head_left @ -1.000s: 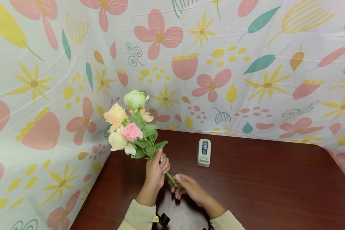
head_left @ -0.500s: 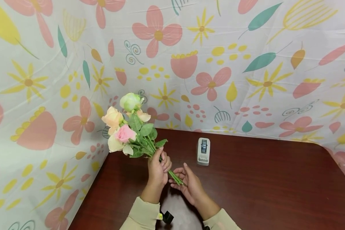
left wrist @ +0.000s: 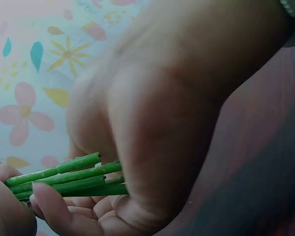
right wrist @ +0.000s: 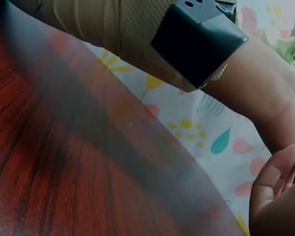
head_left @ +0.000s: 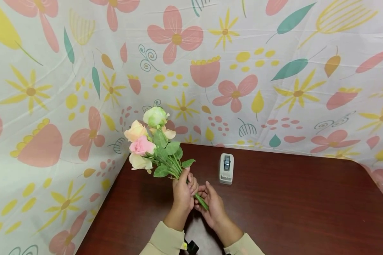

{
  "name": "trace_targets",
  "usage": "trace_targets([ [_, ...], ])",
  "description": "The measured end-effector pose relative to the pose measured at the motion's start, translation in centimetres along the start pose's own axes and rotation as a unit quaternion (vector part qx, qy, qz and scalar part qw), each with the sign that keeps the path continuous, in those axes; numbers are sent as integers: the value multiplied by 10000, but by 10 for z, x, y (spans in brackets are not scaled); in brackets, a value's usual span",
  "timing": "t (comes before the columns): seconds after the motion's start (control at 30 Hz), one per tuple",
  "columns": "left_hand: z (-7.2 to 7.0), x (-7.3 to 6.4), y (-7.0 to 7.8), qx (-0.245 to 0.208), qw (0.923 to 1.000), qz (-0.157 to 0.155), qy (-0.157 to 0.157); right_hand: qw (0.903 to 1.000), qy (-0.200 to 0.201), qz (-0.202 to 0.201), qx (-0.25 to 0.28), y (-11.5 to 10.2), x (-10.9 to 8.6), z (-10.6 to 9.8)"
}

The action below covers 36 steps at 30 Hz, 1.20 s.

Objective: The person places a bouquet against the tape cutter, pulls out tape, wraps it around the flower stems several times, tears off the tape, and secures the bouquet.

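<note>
Leaning toward the far left corner of the counter (head_left: 290,205), a bouquet of roses (head_left: 161,154) is hanging in the air, its stems (head_left: 201,201) slanting down to the right. The left hand (head_left: 184,193) is clamping around the stems below the leaves (head_left: 161,171), thumb lying along them. The right hand (head_left: 214,209) is cupping beside the stem ends, its fingers loosely bent behind them and its thumb standing apart; whether the fingers are touching the stems is not showing clearly. A pale green rose (head_left: 155,117) is topping the bouquet, with a peach rose (head_left: 136,131), a pink rose (head_left: 142,146) and a cream rose (head_left: 140,162) sitting below it on the left. A white tape dispenser (head_left: 226,169) is standing near the far edge of the counter, right of the bouquet. Flower-printed cloth (head_left: 194,85) is rising behind the far and left edges.
</note>
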<state>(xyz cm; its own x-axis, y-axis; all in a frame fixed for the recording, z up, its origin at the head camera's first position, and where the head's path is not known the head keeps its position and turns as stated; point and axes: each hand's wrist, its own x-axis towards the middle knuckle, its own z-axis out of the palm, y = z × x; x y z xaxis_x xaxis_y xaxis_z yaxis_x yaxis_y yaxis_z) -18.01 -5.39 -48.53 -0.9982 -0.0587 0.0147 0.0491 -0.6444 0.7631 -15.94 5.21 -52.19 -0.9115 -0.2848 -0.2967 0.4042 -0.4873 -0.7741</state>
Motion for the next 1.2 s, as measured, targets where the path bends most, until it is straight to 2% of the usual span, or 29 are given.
trace_targets([
  [0.33, 6, -6, -14, 329, 9994, -36, -74, 9993, 291, -30, 235, -5, -1, 0],
  [0.5, 7, -6, -20, 601, 9981, 98, 65, 9994, 179, 108, 263, -9, -1, -3],
  [0.67, 7, -2, -21, 722, 9964, 316, 318, 9994, -206, 189, -206, -19, 2, -7],
  [0.8, 6, 2, -19, 934, 9937, 387, 485, 9967, -346, -28, -729, -28, 3, -9],
  [0.87, 5, 3, -19, 1061, 9921, 343, 573, 9923, -452, -194, -1140, -33, 3, -11],
  [0.93, 5, 3, -19, 1198, 9904, 305, 612, 9823, -647, -360, -1723, -37, 4, -15],
  [1.0, 4, 4, -19, 1340, 9888, 276, 596, 9664, -913, -532, -2341, -41, 5, -19],
  [1.07, 4, 4, -19, 1468, 9874, 233, 548, 9448, -1204, -731, -2959, -44, 5, -24],
  [1.13, 3, 4, -20, 1548, 9864, 153, 538, 9184, -1467, -955, -3548, -46, 5, -27],
  [1.2, 3, 4, -22, 1594, 9856, 44, 563, 8914, -1567, -1214, -4076, -47, 4, -29],
])
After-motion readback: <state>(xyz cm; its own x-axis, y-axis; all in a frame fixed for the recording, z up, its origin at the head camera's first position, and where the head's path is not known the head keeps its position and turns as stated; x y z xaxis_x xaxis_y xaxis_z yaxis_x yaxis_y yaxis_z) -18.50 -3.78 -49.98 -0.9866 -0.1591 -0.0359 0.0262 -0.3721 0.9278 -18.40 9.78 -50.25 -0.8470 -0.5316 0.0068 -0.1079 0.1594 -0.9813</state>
